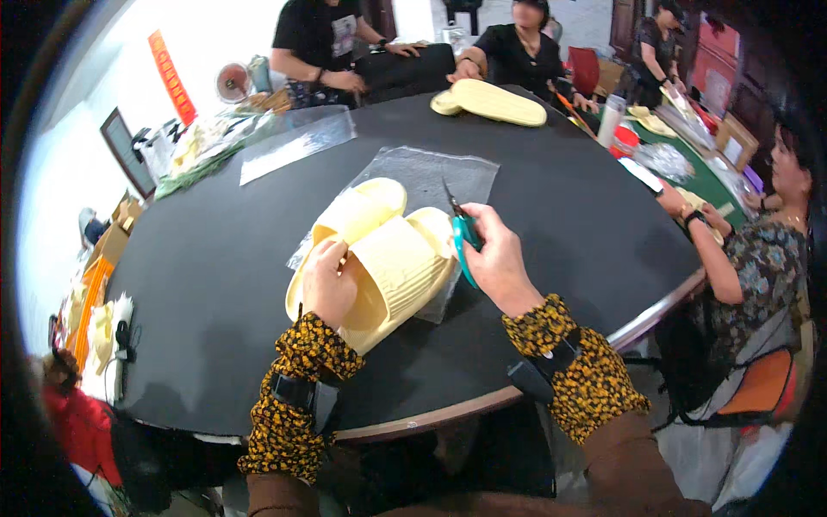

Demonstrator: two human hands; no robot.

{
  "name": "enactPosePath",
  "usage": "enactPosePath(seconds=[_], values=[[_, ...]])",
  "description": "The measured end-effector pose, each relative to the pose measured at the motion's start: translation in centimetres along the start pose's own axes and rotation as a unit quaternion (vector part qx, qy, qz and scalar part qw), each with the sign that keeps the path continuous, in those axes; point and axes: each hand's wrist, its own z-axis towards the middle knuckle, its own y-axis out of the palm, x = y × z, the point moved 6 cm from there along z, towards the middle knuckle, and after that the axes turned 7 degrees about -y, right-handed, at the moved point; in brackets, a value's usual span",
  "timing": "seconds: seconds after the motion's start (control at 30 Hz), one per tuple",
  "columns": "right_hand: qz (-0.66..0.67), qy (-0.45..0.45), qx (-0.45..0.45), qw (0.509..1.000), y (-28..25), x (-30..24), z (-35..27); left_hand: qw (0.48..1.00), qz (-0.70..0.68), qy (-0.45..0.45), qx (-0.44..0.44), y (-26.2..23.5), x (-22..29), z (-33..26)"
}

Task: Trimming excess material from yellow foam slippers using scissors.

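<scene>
1. Left hand (330, 280), fingers curled, grips the yellow slippers (403, 267) mid-frame; a loose hold could let them slide.
2. Right hand (500, 263) wraps teal scissors (464, 231) beside them; a slip might nick them.

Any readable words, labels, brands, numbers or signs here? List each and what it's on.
Red wall banner: characters, too small and blurred to read.
Black T-shirt: pale print, too blurred to tell if lettering.
Yellow slippers, teal-handled scissors: no legible text.

Slippers (401, 263), snips (466, 231) and worktable (207, 284) suggest a workshop.
</scene>
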Motion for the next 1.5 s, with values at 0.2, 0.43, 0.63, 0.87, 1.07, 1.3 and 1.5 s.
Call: enactPosePath(seconds=[0.2,0.43,0.63,0.87,1.07,1.3,1.5], values=[[-0.126,0.081,-0.128,0.980,0.8,2.5,-0.6,0.993,0.067,0.025,-0.096,2.2,0.0,-1.3],[-0.112,0.074,-0.137,0.981,-1.2,3.0,-0.8,0.992,0.016,0.045,-0.119,1.8,2.8,-1.4],[0.040,0.178,-0.151,0.972,-2.9,7.5,-1.7,0.982,-0.020,0.038,-0.186,5.1,4.6,-2.7],[0.138,0.253,-0.082,0.954,-7.4,9.6,-1.3,0.969,-0.076,-0.114,-0.205,2.1,2.6,3.2],[0.123,0.260,-0.117,0.951,-5.6,7.1,-1.3,0.927,0.316,-0.147,-0.137,1.7,-10.6,8.0],[0.074,0.272,-0.159,0.946,-6.1,7.2,-2.5,0.886,0.329,-0.274,-0.178,4.5,-11.0,9.2],[0.072,0.243,-0.157,0.955,-6.0,7.8,-2.5,0.925,0.207,-0.270,-0.167,6.0,-11.8,13.3]])
